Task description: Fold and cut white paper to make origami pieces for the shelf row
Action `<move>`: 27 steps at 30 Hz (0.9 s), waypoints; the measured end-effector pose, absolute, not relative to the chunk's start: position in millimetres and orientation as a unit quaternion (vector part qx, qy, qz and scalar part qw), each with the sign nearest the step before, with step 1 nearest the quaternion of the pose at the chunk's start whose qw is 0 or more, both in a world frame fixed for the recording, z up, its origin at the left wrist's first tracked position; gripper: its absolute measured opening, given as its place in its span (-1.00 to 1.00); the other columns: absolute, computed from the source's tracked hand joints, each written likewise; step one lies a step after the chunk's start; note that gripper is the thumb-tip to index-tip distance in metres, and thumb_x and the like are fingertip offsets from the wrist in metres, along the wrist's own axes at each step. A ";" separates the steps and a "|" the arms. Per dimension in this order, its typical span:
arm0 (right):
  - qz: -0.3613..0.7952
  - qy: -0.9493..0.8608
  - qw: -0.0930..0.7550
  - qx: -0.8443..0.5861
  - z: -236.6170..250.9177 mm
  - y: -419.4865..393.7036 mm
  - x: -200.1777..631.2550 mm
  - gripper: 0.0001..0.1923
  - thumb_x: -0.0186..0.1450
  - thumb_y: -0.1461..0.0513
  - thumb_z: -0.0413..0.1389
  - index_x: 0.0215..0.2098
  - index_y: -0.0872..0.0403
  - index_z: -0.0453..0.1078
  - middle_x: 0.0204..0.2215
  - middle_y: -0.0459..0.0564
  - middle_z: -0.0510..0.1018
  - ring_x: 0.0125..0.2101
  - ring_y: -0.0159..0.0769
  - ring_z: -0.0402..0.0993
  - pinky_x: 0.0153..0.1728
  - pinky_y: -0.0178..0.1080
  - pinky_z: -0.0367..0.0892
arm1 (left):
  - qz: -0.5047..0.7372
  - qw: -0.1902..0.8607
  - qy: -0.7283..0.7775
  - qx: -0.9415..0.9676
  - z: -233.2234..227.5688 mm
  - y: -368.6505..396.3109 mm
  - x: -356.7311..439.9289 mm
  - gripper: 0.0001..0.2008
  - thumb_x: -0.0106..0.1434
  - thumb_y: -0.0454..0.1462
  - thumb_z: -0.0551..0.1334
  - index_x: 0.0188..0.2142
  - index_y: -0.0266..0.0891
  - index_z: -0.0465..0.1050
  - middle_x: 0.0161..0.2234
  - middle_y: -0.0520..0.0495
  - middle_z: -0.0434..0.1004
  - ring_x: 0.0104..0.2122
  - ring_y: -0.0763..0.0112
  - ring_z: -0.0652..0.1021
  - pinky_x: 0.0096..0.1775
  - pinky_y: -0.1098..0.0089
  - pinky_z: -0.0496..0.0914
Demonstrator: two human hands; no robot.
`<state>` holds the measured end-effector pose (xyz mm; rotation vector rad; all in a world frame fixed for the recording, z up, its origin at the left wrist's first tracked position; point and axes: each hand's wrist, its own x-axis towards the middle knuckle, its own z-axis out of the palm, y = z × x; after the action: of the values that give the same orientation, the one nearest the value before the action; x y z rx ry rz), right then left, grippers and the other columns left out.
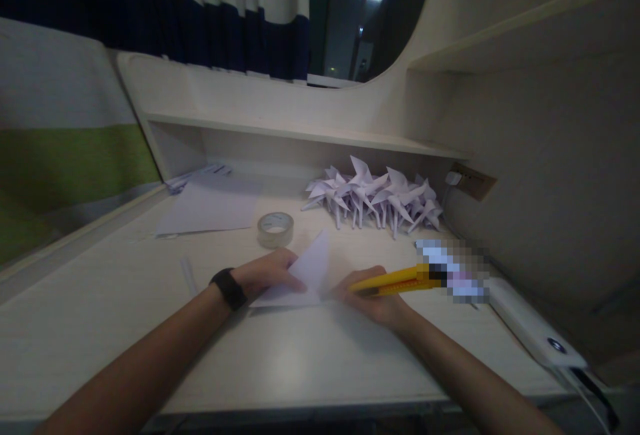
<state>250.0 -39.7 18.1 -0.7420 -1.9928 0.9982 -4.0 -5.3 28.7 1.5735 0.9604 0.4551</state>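
Observation:
A folded sheet of white paper [311,268] lies on the desk under my left hand [273,271], whose thumb and fingers are closed on its left side. My right hand [373,298] is wrapped round a yellow utility knife [395,280], at the right edge of the paper. The knife's handle points away to the right; its blade end is hidden or blurred near my fingers. Just beyond my left hand sits a roll of clear tape [275,229]. A narrow paper strip [189,276] rests left of my wrist.
Several white paper pinwheels [375,195] are heaped at the back right. A stack of white paper [213,201] lies at the back left. Along the right wall are a blurred-out phone-like object [453,269] and a white power bank-like device [533,328] with cables. A low shelf [310,133] overhangs the back.

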 end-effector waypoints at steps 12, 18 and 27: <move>0.550 -0.525 0.564 -0.322 19.0 -21.3 258.7 -0.76 0.04 0.10 0.33 -0.46 0.09 0.49 -0.51 -0.06 0.57 -0.44 -0.23 0.54 -0.33 -0.18 0.49 | 0.238 0.653 0.332 0.638 15.0 6.3 -5.2 -0.57 -0.01 -0.21 0.40 -0.13 -0.38 0.53 -0.17 -0.27 0.58 -0.32 0.22 0.56 -0.29 0.31 0.39; 0.619 -0.453 0.545 -0.338 26.4 -17.2 266.6 -0.77 0.04 0.15 0.32 -0.40 0.11 0.50 -0.43 -0.02 0.62 -0.40 -0.20 0.59 -0.32 -0.20 0.54 | 0.256 0.664 0.327 0.622 12.2 5.7 -3.8 -0.57 -0.06 -0.24 0.43 -0.16 -0.36 0.54 -0.17 -0.26 0.59 -0.30 0.22 0.57 -0.24 0.29 0.40; 0.647 -0.389 0.434 -0.492 27.3 -15.0 275.5 -0.81 0.09 0.24 0.28 -0.43 0.08 0.34 -0.59 -0.07 0.57 -0.63 -0.29 0.53 -0.68 -0.36 0.40 | 0.187 0.596 0.358 0.694 1.4 11.2 -10.3 -0.62 0.00 -0.05 0.37 -0.26 -0.26 0.57 -0.34 -0.18 0.61 -0.47 0.26 0.55 -0.46 0.38 0.35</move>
<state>275.5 -15.0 27.3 -1.2242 -0.9686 1.6119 -10.3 11.2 1.4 1.6127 0.8307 0.4337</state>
